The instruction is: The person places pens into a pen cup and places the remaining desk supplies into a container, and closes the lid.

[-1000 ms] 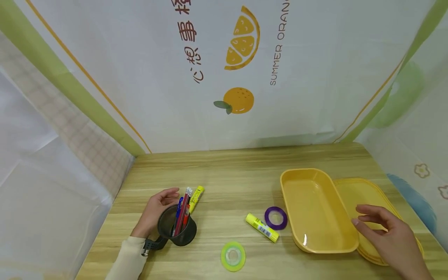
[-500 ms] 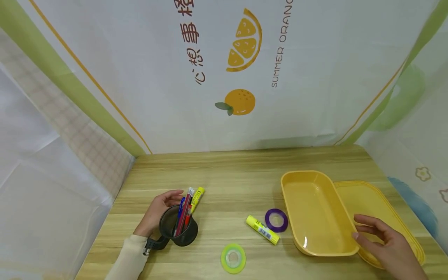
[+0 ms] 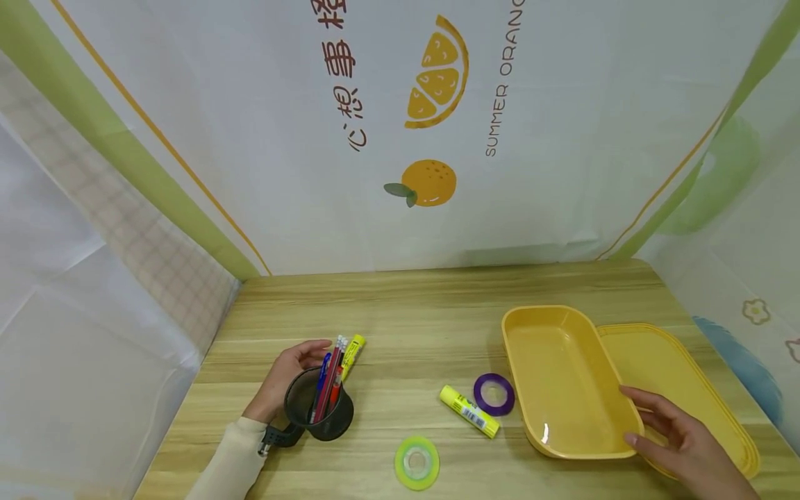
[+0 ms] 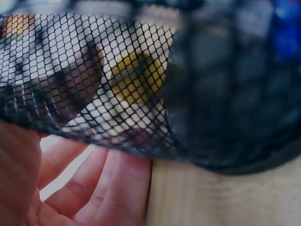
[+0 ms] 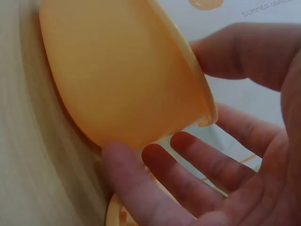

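A black mesh pen cup (image 3: 331,425) stands at the left with several red pencils (image 3: 326,385) and a blue pen (image 3: 322,378) in it. My left hand (image 3: 282,378) lies along its left and far side, fingers reaching behind it beside a yellow glue stick (image 3: 353,353). In the left wrist view the mesh hides part of those fingers (image 4: 110,188); whether they touch the cup I cannot tell. At the right, my right hand (image 3: 684,437) holds the near right corner of a yellow plastic box (image 3: 571,396), thumb and index at the rim, other fingers by its outer wall (image 5: 117,84).
Another yellow glue stick (image 3: 469,411), a roll of purple tape (image 3: 480,404) and a roll of green tape (image 3: 417,479) lie on the wooden table (image 3: 400,312). Partly under the box is its yellow lid (image 3: 656,354). Printed cloth (image 3: 562,139) hangs behind the table.
My right hand has moved left and down from above the lid onto the box's corner. My left fingers have shifted slightly rightward behind the pen cup.
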`<state>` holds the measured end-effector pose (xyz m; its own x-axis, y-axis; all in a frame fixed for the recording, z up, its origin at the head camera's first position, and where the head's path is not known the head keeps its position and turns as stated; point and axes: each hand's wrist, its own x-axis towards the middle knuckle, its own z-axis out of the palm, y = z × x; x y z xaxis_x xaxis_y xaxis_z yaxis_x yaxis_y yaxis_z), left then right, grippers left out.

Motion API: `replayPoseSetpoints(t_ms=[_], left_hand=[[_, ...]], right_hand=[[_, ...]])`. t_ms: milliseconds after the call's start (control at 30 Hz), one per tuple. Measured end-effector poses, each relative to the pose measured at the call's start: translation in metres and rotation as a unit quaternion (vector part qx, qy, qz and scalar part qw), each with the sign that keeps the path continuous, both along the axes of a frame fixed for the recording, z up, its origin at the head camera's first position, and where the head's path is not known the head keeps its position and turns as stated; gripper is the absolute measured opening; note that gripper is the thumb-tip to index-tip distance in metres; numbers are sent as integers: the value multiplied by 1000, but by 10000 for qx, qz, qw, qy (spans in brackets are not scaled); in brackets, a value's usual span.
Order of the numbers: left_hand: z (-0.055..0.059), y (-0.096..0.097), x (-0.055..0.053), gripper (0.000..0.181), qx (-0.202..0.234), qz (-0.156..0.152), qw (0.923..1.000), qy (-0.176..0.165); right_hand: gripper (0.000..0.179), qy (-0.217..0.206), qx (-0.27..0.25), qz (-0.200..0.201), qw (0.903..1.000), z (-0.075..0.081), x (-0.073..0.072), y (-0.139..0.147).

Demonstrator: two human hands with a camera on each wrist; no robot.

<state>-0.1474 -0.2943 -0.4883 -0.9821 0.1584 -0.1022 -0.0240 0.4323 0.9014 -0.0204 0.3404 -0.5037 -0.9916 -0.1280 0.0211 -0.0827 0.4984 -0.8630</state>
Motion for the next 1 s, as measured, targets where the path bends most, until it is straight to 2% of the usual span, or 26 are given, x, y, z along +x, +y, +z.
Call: replayPoseSetpoints(t_ms=[133, 433, 767, 1000], left_hand=[[1, 1, -1, 48, -20, 11, 10000, -16], [4, 7, -2, 41, -324, -6, 9995, 66], [5, 12, -6, 53, -543, -295, 9981, 82], [8, 12, -4, 49, -252, -620, 9978, -33]], right_hand=[[62, 28, -113, 164, 9998, -4, 1, 3], [62, -215, -119, 141, 9996, -5, 1, 5], [62, -271, -222, 131, 9993, -11, 0, 6], [62, -186, -261, 131, 9994, -10, 1, 6]])
